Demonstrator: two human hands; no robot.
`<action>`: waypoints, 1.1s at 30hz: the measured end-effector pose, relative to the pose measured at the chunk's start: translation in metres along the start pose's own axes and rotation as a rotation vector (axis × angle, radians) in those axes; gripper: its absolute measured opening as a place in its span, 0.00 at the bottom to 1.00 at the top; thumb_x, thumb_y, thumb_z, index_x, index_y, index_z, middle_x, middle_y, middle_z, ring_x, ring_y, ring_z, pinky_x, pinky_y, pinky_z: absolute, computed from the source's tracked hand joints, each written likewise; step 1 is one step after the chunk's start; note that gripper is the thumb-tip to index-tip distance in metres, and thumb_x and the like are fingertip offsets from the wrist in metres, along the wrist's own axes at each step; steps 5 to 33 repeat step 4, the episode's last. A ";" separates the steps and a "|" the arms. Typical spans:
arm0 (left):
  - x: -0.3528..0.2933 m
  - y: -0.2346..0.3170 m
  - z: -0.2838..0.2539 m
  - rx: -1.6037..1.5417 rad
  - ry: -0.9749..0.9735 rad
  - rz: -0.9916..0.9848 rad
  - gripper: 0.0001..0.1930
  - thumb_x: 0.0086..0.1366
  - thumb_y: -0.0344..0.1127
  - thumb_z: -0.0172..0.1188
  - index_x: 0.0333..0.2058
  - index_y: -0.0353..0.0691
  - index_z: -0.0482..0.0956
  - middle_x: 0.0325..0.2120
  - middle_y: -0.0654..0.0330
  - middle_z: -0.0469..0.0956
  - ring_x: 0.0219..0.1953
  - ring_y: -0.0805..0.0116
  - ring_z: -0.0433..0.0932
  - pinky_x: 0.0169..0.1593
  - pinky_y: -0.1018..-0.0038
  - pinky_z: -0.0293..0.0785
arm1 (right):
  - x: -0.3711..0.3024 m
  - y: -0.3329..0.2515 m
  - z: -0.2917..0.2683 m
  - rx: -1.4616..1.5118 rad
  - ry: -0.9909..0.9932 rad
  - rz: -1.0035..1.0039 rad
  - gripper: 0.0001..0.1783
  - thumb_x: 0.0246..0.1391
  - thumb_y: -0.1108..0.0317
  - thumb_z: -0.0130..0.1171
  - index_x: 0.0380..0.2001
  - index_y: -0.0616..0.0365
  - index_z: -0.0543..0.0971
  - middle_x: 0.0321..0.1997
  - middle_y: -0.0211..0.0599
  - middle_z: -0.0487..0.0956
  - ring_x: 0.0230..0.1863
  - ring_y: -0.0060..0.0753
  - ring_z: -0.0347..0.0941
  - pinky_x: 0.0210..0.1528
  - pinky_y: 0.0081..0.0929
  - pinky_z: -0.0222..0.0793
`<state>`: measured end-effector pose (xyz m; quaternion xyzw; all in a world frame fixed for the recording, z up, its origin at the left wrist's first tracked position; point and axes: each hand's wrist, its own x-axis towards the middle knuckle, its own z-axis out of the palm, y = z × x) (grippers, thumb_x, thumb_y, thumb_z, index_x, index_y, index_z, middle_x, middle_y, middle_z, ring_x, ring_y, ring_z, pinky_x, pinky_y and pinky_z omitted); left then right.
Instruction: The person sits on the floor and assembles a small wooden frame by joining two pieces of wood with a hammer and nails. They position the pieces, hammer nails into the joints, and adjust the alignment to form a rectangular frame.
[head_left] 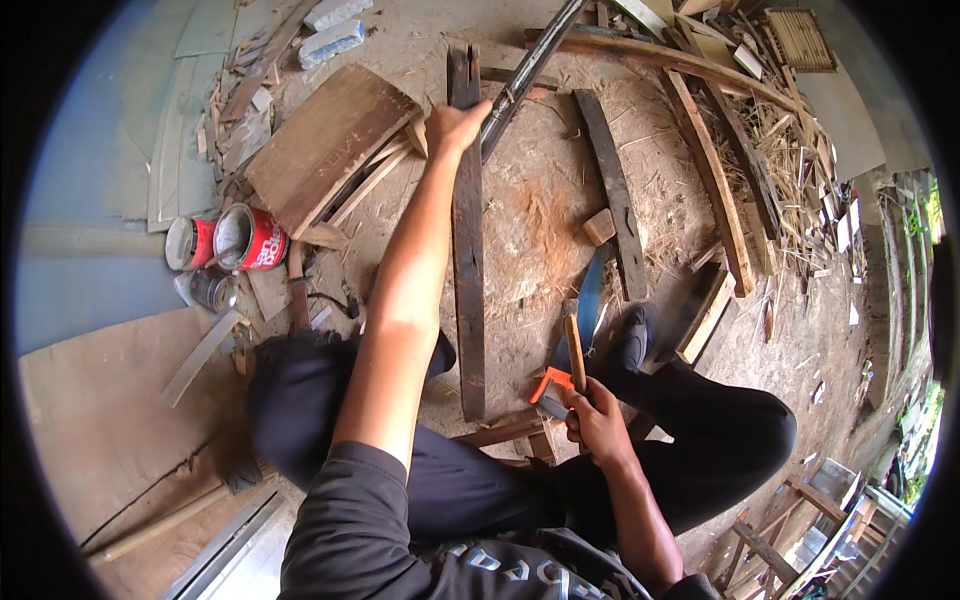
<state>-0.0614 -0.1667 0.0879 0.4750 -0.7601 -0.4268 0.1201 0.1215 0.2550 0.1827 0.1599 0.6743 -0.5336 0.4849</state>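
Observation:
My left hand is closed around the upper part of a dark wooden plank, arm stretched far forward. The plank runs from there back toward my legs, its far end split. Beside the fingers, a long black strip with pale streaks slants away to the upper right. My right hand, near my right knee, is wrapped around the wooden handle of a hammer; its small head is hard to make out. Right under it, a handsaw with a blue blade and an orange and black handle touches or nearly touches those fingers.
A small wooden block rests by another dark plank. Longer timbers and a heap of scraps lie to the right. Left are a wooden box, red cans and leaning sheets. A wooden frame stands lower right.

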 end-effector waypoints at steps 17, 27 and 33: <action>0.017 -0.040 0.053 0.036 -0.040 -0.045 0.41 0.48 0.66 0.69 0.42 0.26 0.84 0.46 0.38 0.82 0.53 0.42 0.80 0.57 0.60 0.75 | 0.028 -0.006 0.006 -0.044 -0.006 0.010 0.06 0.66 0.69 0.52 0.41 0.59 0.73 0.27 0.24 0.67 0.21 0.13 0.61 0.18 0.16 0.55; 0.017 -0.040 0.053 0.036 -0.040 -0.045 0.41 0.48 0.66 0.69 0.42 0.26 0.84 0.46 0.38 0.82 0.53 0.42 0.80 0.57 0.60 0.75 | 0.028 -0.006 0.006 -0.044 -0.006 0.010 0.06 0.66 0.69 0.52 0.41 0.59 0.73 0.27 0.24 0.67 0.21 0.13 0.61 0.18 0.16 0.55; 0.017 -0.040 0.053 0.036 -0.040 -0.045 0.41 0.48 0.66 0.69 0.42 0.26 0.84 0.46 0.38 0.82 0.53 0.42 0.80 0.57 0.60 0.75 | 0.028 -0.006 0.006 -0.044 -0.006 0.010 0.06 0.66 0.69 0.52 0.41 0.59 0.73 0.27 0.24 0.67 0.21 0.13 0.61 0.18 0.16 0.55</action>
